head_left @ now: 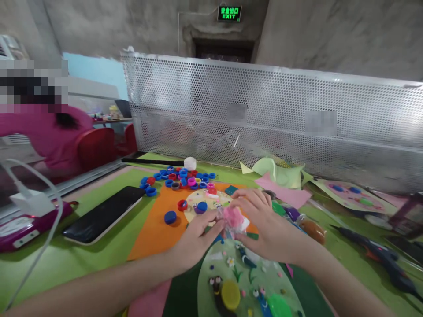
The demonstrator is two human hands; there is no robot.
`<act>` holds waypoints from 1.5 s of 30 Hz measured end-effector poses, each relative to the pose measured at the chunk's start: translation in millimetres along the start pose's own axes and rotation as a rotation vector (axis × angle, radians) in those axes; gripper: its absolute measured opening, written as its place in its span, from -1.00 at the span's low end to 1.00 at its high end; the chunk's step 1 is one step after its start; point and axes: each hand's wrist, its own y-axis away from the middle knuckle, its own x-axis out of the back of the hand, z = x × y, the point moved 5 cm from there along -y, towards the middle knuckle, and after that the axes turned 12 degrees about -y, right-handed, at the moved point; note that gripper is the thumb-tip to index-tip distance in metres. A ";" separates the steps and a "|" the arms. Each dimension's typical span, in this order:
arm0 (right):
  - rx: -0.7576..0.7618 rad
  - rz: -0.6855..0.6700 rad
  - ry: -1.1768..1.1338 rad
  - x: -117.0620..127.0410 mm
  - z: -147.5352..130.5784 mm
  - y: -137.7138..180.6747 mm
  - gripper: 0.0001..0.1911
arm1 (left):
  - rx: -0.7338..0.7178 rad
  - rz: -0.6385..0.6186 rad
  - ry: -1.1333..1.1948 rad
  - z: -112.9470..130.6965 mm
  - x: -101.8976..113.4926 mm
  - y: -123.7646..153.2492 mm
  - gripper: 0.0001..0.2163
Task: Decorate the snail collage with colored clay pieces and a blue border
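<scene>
A pink lump of what looks like modelling clay (233, 216) in crinkled clear plastic is between my two hands. My left hand (200, 233) pinches the left side of the plastic between thumb and fingers. Arched over the lump from the right, my right hand (264, 226) grips it with thumb and fingertips. Below them lies a pale green oval decorated with clay snails and flowers (228, 268), on dark green paper. A cream round piece with small decorations (191, 202) is partly hidden behind my hands, on orange paper (148, 237).
Several bottle caps (183, 176) are scattered at the back. On the left are a black phone (105, 213) and a purple power strip (36, 226) with a white cable. Wrapped clay (312, 231) and a glue gun (380, 255) lie right. A perforated metal screen (211, 105) stands behind; a person in pink sits left.
</scene>
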 end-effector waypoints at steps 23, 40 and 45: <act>-0.068 0.010 -0.664 -21.3 -8.9 -0.4 -0.69 | -0.008 -0.015 0.158 9.5 2.5 14.4 -0.76; 0.037 0.116 -0.246 -12.4 6.7 28.0 -0.45 | -0.057 -0.149 0.079 16.0 -0.3 16.8 -0.79; -0.040 0.176 -0.172 -15.8 3.0 36.9 -0.61 | -0.105 0.165 -0.035 9.8 9.1 17.4 -0.83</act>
